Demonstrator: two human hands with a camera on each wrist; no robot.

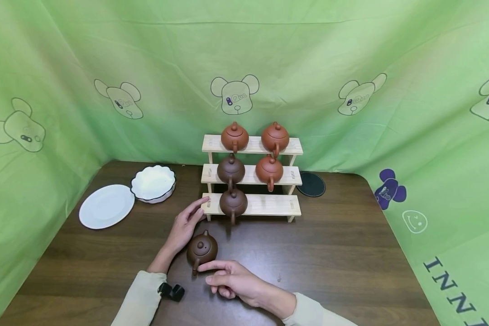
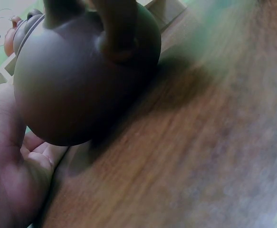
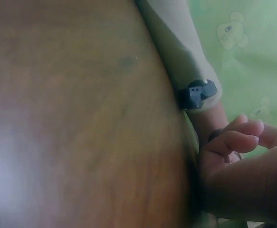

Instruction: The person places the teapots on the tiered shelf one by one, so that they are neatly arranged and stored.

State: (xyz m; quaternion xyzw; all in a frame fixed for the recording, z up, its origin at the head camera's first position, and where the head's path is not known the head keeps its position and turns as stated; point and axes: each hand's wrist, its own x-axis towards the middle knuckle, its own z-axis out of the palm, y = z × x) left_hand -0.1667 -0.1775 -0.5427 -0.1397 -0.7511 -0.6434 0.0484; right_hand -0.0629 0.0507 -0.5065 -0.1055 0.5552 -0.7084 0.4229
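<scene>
A dark brown teapot [image 1: 202, 249] stands on the table between my hands, its lid on and its handle toward me. My left hand [image 1: 183, 228] reaches past its left side, fingers extended, with fingertips at the left end of the lowest step of a wooden rack [image 1: 273, 205]. In the left wrist view the teapot's round body [image 2: 81, 85] fills much of the picture beside the palm. My right hand [image 1: 236, 280] is in front of the teapot, index finger stretched out with its tip right at the handle, the other fingers loosely bent.
On the rack's three steps sit dark brown teapots [image 1: 233, 202] and reddish teapots [image 1: 234, 137]. A white plate [image 1: 107, 206] and a scalloped white bowl [image 1: 153, 181] are at the left. A dark round coaster [image 1: 312, 184] lies right of the rack. Green curtains [image 1: 236, 54] surround the table.
</scene>
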